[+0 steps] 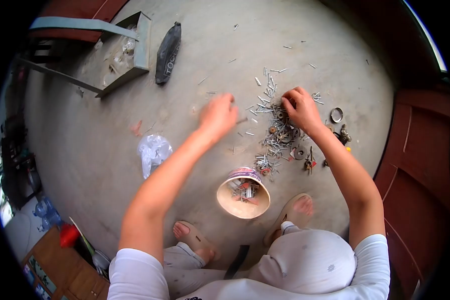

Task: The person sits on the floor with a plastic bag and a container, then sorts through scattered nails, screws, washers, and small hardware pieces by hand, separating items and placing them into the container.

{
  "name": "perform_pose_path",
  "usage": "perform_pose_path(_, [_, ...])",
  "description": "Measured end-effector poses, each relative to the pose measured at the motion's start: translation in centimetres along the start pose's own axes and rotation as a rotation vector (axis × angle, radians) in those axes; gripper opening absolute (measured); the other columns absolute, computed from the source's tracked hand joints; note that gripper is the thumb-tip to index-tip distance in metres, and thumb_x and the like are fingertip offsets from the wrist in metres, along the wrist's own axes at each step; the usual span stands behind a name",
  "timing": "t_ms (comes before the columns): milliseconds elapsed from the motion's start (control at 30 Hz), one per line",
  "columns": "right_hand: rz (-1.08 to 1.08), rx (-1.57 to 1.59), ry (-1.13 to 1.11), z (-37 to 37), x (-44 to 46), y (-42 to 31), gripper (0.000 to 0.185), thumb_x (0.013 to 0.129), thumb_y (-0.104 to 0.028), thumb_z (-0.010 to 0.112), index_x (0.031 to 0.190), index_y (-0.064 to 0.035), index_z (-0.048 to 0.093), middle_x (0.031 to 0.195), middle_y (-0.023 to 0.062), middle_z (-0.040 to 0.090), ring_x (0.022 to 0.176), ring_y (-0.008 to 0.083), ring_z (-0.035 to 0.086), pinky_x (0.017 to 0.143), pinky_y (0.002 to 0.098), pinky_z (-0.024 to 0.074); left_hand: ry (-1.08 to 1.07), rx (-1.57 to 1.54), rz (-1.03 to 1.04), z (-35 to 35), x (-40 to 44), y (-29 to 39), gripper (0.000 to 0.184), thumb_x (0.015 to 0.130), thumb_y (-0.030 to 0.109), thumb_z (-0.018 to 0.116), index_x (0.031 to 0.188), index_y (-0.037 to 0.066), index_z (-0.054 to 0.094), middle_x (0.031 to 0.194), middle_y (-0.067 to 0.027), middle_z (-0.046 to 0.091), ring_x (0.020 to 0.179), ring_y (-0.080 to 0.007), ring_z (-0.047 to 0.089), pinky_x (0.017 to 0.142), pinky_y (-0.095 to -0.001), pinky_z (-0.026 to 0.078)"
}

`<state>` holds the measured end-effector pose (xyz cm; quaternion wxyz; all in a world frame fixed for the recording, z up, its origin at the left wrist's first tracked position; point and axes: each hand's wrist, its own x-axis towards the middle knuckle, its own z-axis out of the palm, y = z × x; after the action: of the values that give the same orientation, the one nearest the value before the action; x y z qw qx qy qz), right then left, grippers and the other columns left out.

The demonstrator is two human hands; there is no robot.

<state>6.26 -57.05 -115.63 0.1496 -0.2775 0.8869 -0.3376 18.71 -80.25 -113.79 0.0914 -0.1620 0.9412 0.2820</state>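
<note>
My left hand (219,116) is above the floor left of a pile of screws and small metal parts (277,140). Its fingers are curled and smeared by motion. A short, dark, blurred piece (242,120) shows beside the fingertips; whether they grip it I cannot make out. At the upper right edge of the pile, my right hand (302,111) has thumb and fingers pinched together, and what is between them is hidden. Nearer my feet stands a paper-like bucket (225,201), its mouth towards me, with screws and reddish pieces inside.
A clear plastic bag (153,154) lies on the left. Farther up are a dark pouch (169,52) and an open metal drawer (142,42). A metal ring (336,115) and other hardware lie right of the pile. Loose screws are scattered across the concrete floor (185,110).
</note>
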Motion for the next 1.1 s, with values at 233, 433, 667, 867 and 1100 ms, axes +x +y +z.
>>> perform_pose_path(233, [0.353,-0.18,0.322,-3.7,8.3,7.2,0.024,0.083,-0.022,0.062,0.098,-0.0032,0.067,0.1,0.0187,0.062,0.094,0.0344,0.06,0.085,0.0401,0.0483,0.398,0.239,-0.208,-1.3,6.2,-6.2,0.027,0.081,0.016,0.063,0.105,0.004,0.056,0.104,-0.0167,0.058,0.1,-0.0354,0.056,0.086,-0.045,0.046])
perform_pose_path(433, [0.122,-0.171,0.048,0.8,8.1,0.6,0.022,0.082,-0.027,0.063,0.092,-0.0078,0.067,0.099,0.0154,0.062,0.096,0.0328,0.059,0.084,0.0411,0.0483,0.237,0.034,-0.084,2.0,4.9,-2.0,0.01,0.082,0.008,0.06,0.09,0.001,0.059,0.096,-0.0197,0.06,0.095,-0.0365,0.057,0.085,-0.0429,0.046])
perform_pose_path(667, [-0.233,-0.215,-0.043,2.5,-1.0,-1.5,0.013,0.077,-0.017,0.064,0.083,-0.0054,0.063,0.087,0.0123,0.058,0.089,0.0324,0.057,0.077,0.0405,0.049,-0.025,-0.02,0.088,6.4,-0.6,5.2,0.018,0.082,0.011,0.059,0.097,0.002,0.057,0.101,-0.0197,0.057,0.097,-0.0376,0.056,0.084,-0.0452,0.046])
perform_pose_path(867, [-0.086,-0.216,0.083,-2.6,-6.5,0.6,0.038,0.074,-0.024,0.073,0.104,-0.0046,0.061,0.105,0.0151,0.057,0.098,0.0337,0.057,0.083,0.0407,0.0486,-0.194,-0.122,0.052,2.9,-3.6,6.1,0.046,0.081,0.022,0.066,0.12,0.002,0.051,0.117,-0.0203,0.054,0.11,-0.0368,0.053,0.093,-0.0437,0.044])
perform_pose_path(1100, [0.169,-0.221,-0.181,-3.5,-9.1,0.0,0.084,0.061,-0.03,0.084,0.129,-0.0024,0.043,0.124,0.0228,0.044,0.108,0.0383,0.054,0.091,0.0413,0.0471,-0.318,0.093,0.0,1.8,-4.6,5.4,0.09,0.067,0.028,0.08,0.135,-0.007,0.031,0.128,-0.0259,0.043,0.121,-0.039,0.044,0.1,-0.0422,0.041])
